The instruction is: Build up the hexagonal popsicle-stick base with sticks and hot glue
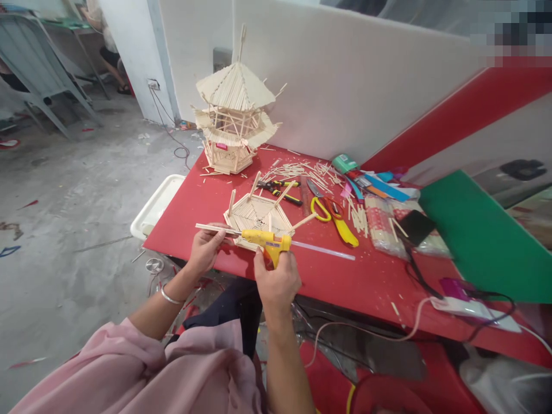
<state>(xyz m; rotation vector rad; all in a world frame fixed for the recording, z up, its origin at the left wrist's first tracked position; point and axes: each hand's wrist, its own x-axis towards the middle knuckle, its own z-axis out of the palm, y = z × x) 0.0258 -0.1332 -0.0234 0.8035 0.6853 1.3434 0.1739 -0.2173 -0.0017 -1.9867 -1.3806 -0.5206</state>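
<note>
My right hand [278, 282] is closed round the grip of a yellow glue gun [264, 239], whose nozzle points left; a clear glue stick [323, 250] juts out of its back. My left hand [206, 248] pinches a thin wooden stick [211, 228] held level, right at the nozzle. Just behind both lies a hexagonal base of wooden sticks [259, 214] with upright posts, flat on the red table [336, 276].
A finished stick pagoda [235, 115] stands at the table's far left corner. Loose sticks [297, 171], pliers [280, 190], yellow scissors [332, 215], bundled sticks [382, 227], coloured sheets and a green board [483, 236] lie right. A white tray [157, 204] sits left; cables [414, 322] hang at front.
</note>
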